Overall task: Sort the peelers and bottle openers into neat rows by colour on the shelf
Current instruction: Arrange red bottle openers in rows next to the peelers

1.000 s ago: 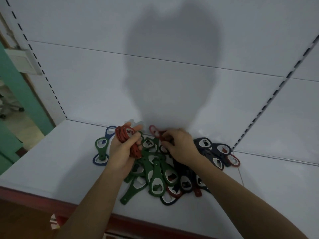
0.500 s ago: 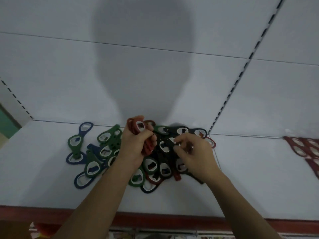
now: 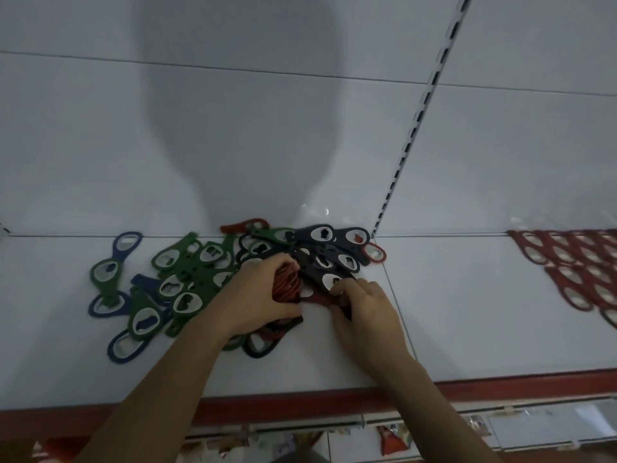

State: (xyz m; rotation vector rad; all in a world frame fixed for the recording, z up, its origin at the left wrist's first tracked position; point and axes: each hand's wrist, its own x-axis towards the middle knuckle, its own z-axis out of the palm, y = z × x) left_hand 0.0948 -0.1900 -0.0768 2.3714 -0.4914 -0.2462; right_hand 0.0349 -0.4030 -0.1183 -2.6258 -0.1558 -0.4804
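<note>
Rows of flat red plastic bottle openers (image 3: pixel 574 272) lie done on the white shelf (image 3: pixel 467 329). The left hand (image 3: pixel 257 302) grips a red bundle (image 3: pixel 285 285), the right hand (image 3: pixel 367 315) pinches a red opener (image 3: pixel 319 298) from the unsorted green, blue and black heap (image 3: pixel 187 272).

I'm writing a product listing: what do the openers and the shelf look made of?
Openers: probably plastic or rubber-coated, matte; flat red, green, blue and black with no glints. The pale linings of their holes may be metal, but they are too blurred to confirm. Shelf: likely painted metal, smooth white with a faint sheen; the slotted upright behind suggests steel racking.
</note>
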